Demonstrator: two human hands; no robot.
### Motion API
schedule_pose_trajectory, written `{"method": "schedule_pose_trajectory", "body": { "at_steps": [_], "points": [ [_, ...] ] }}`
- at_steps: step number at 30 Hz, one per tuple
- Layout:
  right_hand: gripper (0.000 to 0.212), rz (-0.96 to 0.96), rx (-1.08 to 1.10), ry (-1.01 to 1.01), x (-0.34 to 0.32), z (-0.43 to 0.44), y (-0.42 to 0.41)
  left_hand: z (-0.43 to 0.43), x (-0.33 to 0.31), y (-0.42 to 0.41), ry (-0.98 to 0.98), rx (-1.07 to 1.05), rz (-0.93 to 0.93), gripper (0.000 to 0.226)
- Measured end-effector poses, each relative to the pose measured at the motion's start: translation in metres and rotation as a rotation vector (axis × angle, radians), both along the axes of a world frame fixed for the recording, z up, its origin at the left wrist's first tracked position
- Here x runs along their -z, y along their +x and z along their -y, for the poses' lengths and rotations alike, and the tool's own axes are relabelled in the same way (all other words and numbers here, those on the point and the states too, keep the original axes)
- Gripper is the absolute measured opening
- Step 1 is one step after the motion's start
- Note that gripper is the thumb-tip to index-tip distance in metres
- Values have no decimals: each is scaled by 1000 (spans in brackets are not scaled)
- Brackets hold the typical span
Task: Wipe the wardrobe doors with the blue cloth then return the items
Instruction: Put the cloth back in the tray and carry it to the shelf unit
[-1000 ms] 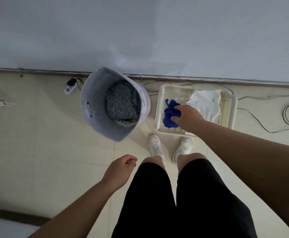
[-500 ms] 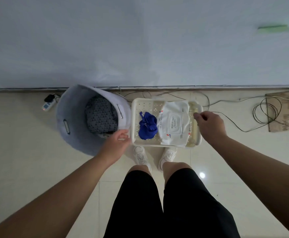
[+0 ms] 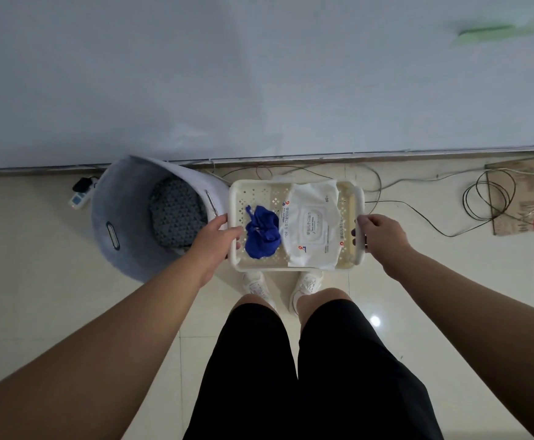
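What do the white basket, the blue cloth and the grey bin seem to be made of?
The basket looks like rigid cream-white plastic, slightly glossy: moulded rim, punched hole pattern. The blue cloth is soft matte fabric, crumpled in folds; weave unclear. The grey bin is probably felt or stiff fabric, matte, with a metal-looking eyelet handle.

Pale grey-white wall [image 3: 259, 74] fills the top half, plain, with a blurred green streak [image 3: 494, 31] up at the right. Along its foot runs a dark strip [image 3: 386, 154], and below it there are glossy cream floor tiles [image 3: 37, 281] with a bright spot of reflected light [image 3: 375, 321]. Black cables [image 3: 489, 198] loop near the wall on the right, beside a flat piece of cardboard [image 3: 532, 201]. Far left, a white power strip [image 3: 79, 198] lies on the tiles.
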State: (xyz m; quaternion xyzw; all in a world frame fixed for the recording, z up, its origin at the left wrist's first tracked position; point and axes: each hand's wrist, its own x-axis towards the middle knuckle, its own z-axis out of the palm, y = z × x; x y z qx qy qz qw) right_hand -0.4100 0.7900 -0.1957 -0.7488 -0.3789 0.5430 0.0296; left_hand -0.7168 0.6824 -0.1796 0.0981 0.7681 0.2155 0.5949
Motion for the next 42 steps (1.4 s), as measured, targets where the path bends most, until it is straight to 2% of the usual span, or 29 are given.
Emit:
{"method": "schedule_pose_trajectory", "body": {
  "at_steps": [2,7,13,17,27,35,42],
  "points": [
    [23,2,-25,7,-14,4,3,6,-13,0,-3,-56,53,29],
    [23,-2,-93,30,-71,14,3,33,-70,1,14,-134,125,14],
    [18,-23,-192,35,-153,18,-9,73,-132,-9,50,-213,103,20],
    [21,-27,-294,65,-182,14,-20,96,-160,-16,74,-244,147,19],
    [17,-130,-525,-62,-189,-31,-40,141,-193,29,66,-474,162,22],
    [19,-180,-918,-142,-194,-33,-75,200,-213,98,29,-808,92,29],
    [17,-147,-1276,-104,-202,24,-129,282,-211,173,105,-1183,49,29]
  ]
}}
